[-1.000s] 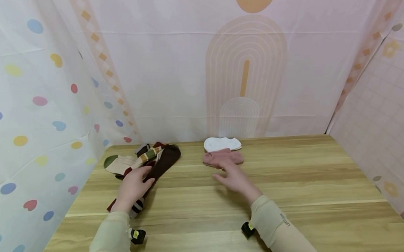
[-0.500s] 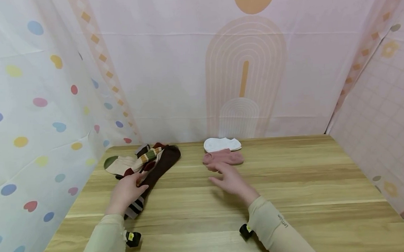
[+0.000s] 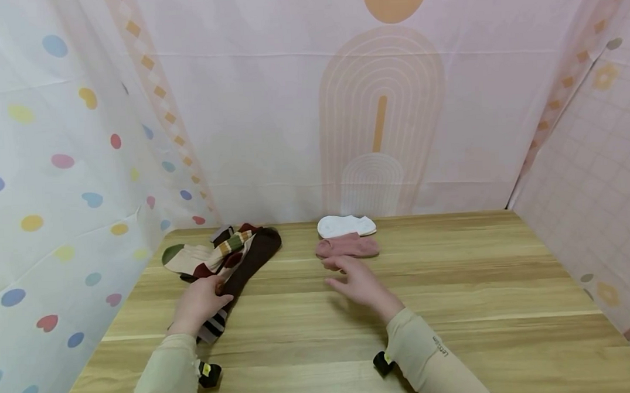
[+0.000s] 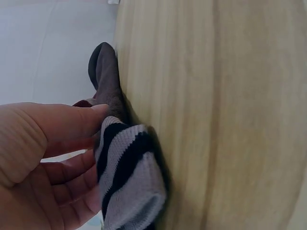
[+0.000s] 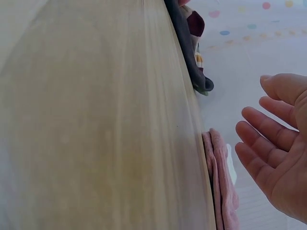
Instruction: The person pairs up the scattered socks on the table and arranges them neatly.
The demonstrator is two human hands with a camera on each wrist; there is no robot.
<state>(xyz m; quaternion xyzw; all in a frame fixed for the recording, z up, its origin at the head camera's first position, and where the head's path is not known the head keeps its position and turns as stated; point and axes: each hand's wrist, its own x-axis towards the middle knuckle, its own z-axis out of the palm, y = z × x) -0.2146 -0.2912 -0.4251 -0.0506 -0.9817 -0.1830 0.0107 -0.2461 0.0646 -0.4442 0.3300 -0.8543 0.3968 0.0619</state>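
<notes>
A pile of socks lies on the left of the table, with a cream sock with a green toe and a long dark brown sock. A grey-and-black striped cuff is at the brown sock's near end. My left hand is at the pile; its thumb and forefinger pinch the dark brown sock just above the stripes, though the fingertips are partly hidden. My right hand hovers by a folded pair of pink socks, its fingers loosely bent and holding nothing. White socks lie behind the pink ones.
The wooden table reaches back to a patterned cloth hanging behind it. Spotted cloth hangs on the left, a pale checked cloth on the right. Each wrist carries a small black camera.
My left hand has drawn back toward me and slightly left along the pile, and its fingers have come closer together. My right hand has barely shifted. The socks look nearly unmoved.
</notes>
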